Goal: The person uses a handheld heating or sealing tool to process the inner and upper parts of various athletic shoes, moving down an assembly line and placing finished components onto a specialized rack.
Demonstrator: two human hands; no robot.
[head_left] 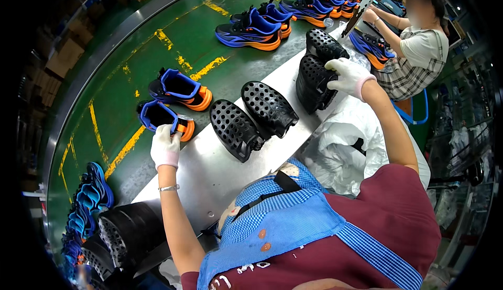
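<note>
My left hand [166, 148], in a white glove, pinches the heel of a blue, black and orange sneaker [157, 115]. A matching sneaker [181, 88] stands just beyond it on the green surface. On the right, my gloved right hand [351, 77] is closed on the edge of a black perforated plastic shoe form [314, 84], one of a stack at the metal table's far right. Between my hands, two more such forms [234, 127] [268, 106] lie side by side on the table. My fingertips are partly hidden on both hands.
The silver metal table [201, 177] runs diagonally beside a green conveyor [131, 80] with yellow marks. More sneakers [251, 30] line its far side; blue ones [89, 201] stand lower left near ribbed black forms [131, 232]. A seated co-worker [419, 49] and crumpled white plastic [351, 138] are at right.
</note>
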